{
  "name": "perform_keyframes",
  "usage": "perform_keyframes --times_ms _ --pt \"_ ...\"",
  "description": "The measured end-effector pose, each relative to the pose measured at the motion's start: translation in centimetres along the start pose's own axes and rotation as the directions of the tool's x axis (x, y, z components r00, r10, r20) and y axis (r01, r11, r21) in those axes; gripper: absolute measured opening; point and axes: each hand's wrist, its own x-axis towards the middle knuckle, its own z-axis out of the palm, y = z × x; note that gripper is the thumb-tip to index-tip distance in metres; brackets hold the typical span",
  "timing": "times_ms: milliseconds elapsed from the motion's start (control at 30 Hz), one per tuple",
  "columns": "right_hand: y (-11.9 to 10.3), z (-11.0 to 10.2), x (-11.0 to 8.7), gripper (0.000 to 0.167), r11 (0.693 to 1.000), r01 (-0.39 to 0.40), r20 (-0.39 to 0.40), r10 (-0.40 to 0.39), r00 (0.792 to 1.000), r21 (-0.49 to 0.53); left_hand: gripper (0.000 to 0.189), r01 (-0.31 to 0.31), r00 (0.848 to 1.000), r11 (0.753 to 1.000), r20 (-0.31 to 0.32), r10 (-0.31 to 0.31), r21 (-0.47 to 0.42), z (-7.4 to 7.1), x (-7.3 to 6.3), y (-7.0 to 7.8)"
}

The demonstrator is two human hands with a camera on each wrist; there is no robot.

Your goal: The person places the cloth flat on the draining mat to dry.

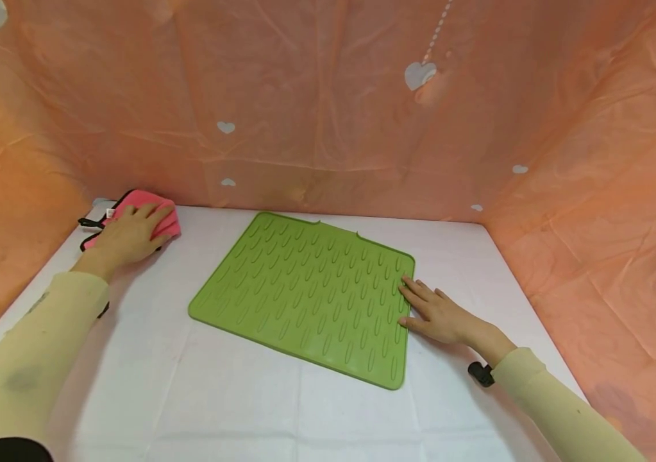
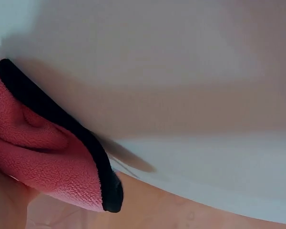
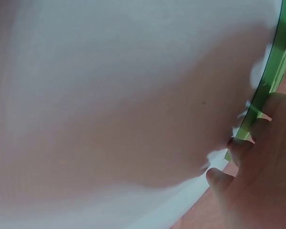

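Note:
At the back left of the table, my left hand (image 1: pixel 127 236) rests on a pink cloth (image 1: pixel 167 221) with black edging, its fingers spread over the top. The left wrist view shows the cloth (image 2: pixel 66 176) folded and bunched, with the hand (image 2: pixel 7 202) only partly visible at the lower left. A green silicone mat (image 1: pixel 304 295) with raised oval ridges lies flat and slightly turned at the table's middle. Along its right edge, my right hand (image 1: pixel 440 317) touches the rim with fingers extended. Close up, fingertips meet the mat's green edge (image 3: pixel 264 90).
The table (image 1: pixel 235 410) has a white cover. Orange sheeting (image 1: pixel 316 128) with pale hearts stands behind it and along both sides. A black loop (image 1: pixel 91 223) sticks out left of the cloth. A dark rounded object (image 1: pixel 4 450) shows at the lower left corner.

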Motion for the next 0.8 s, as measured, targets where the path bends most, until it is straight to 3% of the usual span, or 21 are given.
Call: perform_keyframes --times_ms 467,800 --pt "0.2 0.1 0.1 0.075 1.0 0.011 -0.001 -0.011 1.0 0.006 0.058 -0.027 0.997 0.999 -0.066 0.026 -0.018 -0.2 -0.1 0.2" --pt "0.1 0.0 0.0 0.076 1.0 -0.004 0.01 0.004 1.0 0.02 0.056 0.009 0.99 0.997 -0.139 -0.021 -0.083 -1.1 -0.5 0.6"
